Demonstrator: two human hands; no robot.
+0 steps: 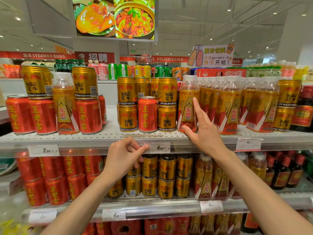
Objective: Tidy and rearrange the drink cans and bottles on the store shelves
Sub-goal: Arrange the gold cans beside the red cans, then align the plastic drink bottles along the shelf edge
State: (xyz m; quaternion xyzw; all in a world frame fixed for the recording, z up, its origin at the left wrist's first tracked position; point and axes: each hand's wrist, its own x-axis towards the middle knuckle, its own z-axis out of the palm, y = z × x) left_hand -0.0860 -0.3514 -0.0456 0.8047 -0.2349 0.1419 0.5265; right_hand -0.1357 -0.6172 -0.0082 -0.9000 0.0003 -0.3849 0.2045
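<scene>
At the far left of the frame the red herbal-tea cans (20,114) on the white perforated top shelf (108,133) are partly cut by the edge, and the stock on the lower shelf there is blurred. Two gold Red Bull cans (37,81) stand upright on top of the red ones, with one clear-capped gold-and-red bottle (65,106) between them, its lower part hidden behind the cans' shoulders.

In the lower middle, my left hand (125,158) has its fingers loosely curled, thumb and forefinger pinching the left edge of the white price tag (160,147) on the shelf rail; the print on it is too soft to read fully. My forearm covers several gold cans on the shelf below.

Above it, a lone red herbal-tea can (147,114) stands upright among stacked gold Red Bull cans (127,104), label facing me.

Right of centre, my right hand (202,131) is spread wide, forefinger straight up along the label of the front gold-and-red energy-drink bottle (188,106), thumb touching its base. That bottle stands upright, cap up, at the shelf's front edge, leftmost of a row of like bottles (228,106). My palm hides the lower part of the next bottle.

At the far right, dark glass bottles with red caps (303,109) are cropped by the frame.
</scene>
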